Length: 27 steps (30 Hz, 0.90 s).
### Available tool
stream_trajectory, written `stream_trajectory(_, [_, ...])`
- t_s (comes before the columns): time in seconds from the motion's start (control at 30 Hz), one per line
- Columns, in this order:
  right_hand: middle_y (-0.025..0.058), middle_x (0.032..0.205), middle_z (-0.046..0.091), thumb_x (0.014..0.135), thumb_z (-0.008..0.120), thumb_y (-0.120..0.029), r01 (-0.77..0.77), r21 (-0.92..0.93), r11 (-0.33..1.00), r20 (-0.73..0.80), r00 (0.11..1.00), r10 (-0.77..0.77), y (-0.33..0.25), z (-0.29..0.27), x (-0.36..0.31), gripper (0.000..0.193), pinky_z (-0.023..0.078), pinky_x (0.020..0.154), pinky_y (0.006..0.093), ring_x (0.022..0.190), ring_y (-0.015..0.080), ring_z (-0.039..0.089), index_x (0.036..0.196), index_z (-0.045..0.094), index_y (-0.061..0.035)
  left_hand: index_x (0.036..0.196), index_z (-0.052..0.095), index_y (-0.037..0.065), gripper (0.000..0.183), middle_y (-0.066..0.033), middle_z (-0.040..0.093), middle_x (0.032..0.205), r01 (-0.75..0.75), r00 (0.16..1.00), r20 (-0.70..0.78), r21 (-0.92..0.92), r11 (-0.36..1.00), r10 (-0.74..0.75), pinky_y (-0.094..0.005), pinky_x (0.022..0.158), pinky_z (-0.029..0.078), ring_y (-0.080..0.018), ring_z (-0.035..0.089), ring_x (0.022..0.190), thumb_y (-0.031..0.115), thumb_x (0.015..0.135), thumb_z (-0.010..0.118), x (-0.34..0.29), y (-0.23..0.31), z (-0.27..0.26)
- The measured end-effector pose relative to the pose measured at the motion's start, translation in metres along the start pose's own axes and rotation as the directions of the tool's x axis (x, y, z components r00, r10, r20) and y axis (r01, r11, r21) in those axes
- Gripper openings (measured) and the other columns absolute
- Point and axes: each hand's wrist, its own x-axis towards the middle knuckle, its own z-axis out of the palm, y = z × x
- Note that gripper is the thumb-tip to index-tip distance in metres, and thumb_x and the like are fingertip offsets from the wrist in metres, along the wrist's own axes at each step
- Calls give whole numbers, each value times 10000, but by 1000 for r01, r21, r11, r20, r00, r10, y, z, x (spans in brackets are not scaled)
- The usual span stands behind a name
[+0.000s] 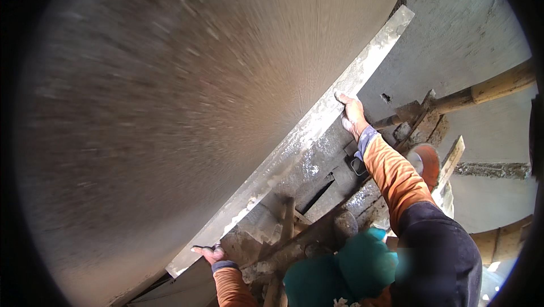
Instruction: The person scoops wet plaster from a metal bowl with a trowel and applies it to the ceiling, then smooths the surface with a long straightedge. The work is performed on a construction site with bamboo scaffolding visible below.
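A long, flat straightedge (306, 130), smeared with wet plaster, runs diagonally from the lower left to the upper right. Its far-side edge lies along a broad grey-brown plastered wall (170, 109), whose surface looks streaked. Near the lower end, my left hand (211, 254) grips the straightedge, thumb on its face and the other fingers mostly hidden behind. Farther up, my right hand (352, 116) is closed around the edge nearer me, its thumb also on the face. Both my sleeves are orange with bluish cuffs.
Bamboo poles (501, 85) cross at the right, by another grey wall (453, 41). Below the straightedge are rough scaffold boards and logs (345, 225). An orange-red bucket-like container (429, 165) stands beyond my right forearm, beside a wooden strip (451, 160).
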Motion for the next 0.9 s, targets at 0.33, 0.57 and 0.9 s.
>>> stream_trajectory(0.33, [142,1057,684,859,657,1,66,42,997,52,996,-68,-164,99,-99,253,494,944,367,1032,233,639,1101,644,73,1500,348,189,854,-30,388,1524,199,980,98,-345,917,-175,-574,1091,328,-304,390,1356,768,875,401,-115,157,21])
stream_trajectory(0.57, [182,1108,654,886,622,-8,61,-6,998,94,994,-60,-274,192,-194,316,540,888,425,1006,304,653,1179,566,96,1512,333,187,858,-29,376,1539,61,995,-63,-247,967,-79,-584,1103,274,-280,361,1382,764,881,403,-211,264,20])
stream_trajectory(0.9, [160,1121,659,821,716,-39,243,-65,968,152,961,-231,-383,246,-221,319,463,964,365,1043,246,607,1100,641,96,1419,465,175,681,-36,489,1450,239,971,102,-507,828,-217,-562,1095,323,-281,440,1320,621,911,544,-263,316,36])
